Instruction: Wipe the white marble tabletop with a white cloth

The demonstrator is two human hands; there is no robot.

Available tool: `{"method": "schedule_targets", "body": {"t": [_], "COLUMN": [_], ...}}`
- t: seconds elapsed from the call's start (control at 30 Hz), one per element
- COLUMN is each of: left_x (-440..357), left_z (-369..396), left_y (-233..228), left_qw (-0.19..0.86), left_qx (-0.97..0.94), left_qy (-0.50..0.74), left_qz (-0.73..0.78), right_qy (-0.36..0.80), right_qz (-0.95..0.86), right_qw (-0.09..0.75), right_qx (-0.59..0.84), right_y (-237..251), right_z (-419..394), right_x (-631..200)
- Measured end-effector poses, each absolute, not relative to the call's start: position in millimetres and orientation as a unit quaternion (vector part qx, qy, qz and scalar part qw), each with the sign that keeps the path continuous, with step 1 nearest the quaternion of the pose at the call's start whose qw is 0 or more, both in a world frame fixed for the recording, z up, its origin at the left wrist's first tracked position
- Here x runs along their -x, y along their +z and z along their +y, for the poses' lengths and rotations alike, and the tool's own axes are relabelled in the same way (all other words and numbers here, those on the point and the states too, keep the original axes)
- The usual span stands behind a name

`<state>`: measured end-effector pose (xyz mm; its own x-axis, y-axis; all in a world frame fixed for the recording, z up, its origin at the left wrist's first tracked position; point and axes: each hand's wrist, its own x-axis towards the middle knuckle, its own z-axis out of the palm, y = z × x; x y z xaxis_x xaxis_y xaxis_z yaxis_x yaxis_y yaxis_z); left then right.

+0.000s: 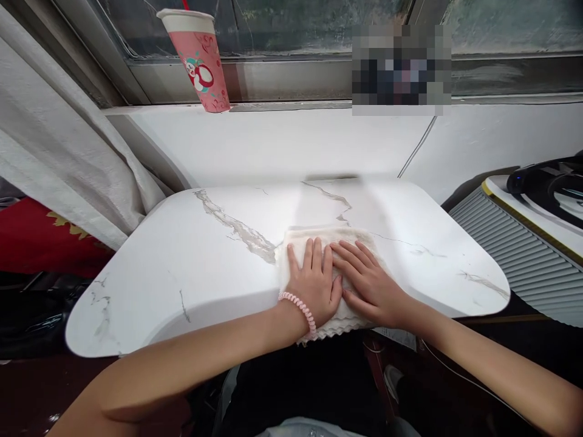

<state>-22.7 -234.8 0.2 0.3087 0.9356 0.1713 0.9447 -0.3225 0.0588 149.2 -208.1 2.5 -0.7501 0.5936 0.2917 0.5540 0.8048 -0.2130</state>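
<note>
I see a small cream-white terry cloth [328,240], folded into a flat rectangular pad, lying on the white marble-patterned table top [191,267] at the near edge, slightly right of the middle. Judging from how it lies, the folding looks finished or close to it: the layers sit stacked, the scalloped hem peeks out below my wrists at the near edge, and I am flattening the pad rather than turning any flap. What may be left is a last smoothing, since the far edge shows a slightly raised rim.

My left hand [314,285] lies palm down on the left half of the cloth, fingers stretched out flat and pointing away from me; it grips nothing, only presses. A pink coiled hair tie [298,306] circles that wrist. My right hand [368,282] rests flat on the right half, fingers spread and angled towards the left, the tips touching the left hand's fingers. It too is unclenched, pressing and not grasping.

Far left on the window ledge stands a pink paper cup with a white lid [200,57]. At the right edge sits a grey ribbed appliance [514,255], well apart from the cloth. A pale curtain [68,158] hangs at the left.
</note>
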Motion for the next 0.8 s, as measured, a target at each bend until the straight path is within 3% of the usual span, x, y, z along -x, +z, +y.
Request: {"method": "schedule_targets", "body": {"t": [0.8], "left_x": [35.3], "left_z": [-6.3], "left_y": [8.1], "left_qw": [-0.035], "left_qx": [0.797], "left_qy": [-0.117], "left_qz": [-0.591], "right_qy": [0.062], "right_qz": [-0.873], "right_qw": [0.248], "right_qx": [0.416], "right_y": [-10.6], "right_z": [7.8], "right_x": [-121.3]}}
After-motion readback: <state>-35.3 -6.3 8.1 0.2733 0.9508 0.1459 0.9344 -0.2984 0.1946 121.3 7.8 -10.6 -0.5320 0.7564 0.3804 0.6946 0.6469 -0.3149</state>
